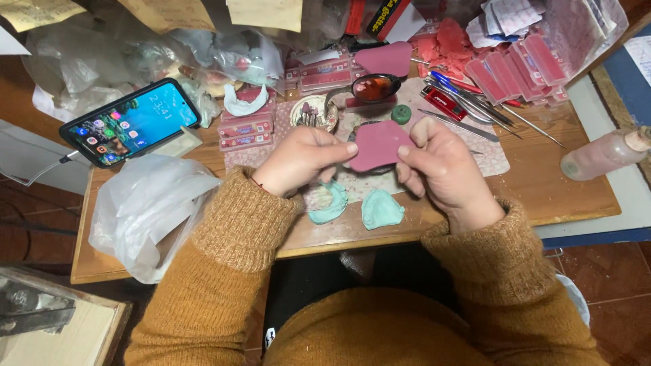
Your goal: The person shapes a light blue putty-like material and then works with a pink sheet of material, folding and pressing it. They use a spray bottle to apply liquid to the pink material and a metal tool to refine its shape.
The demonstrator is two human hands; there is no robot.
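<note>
Above the surface (542, 196), your left hand (302, 159) and right hand (444, 166) both pinch a pink wax sheet (378, 146); two green dental casts (381, 209) lie just at its 6 o'clock.

Both hands (305, 159) (444, 166) pinch pink wax sheet (378, 146).

Dental workshop, wax sheets (502, 68), plaster casts (382, 209), hand tools (468, 102)

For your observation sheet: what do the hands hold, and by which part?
Both the left hand and the right hand pinch a pink wax sheet by its opposite side edges.
</note>
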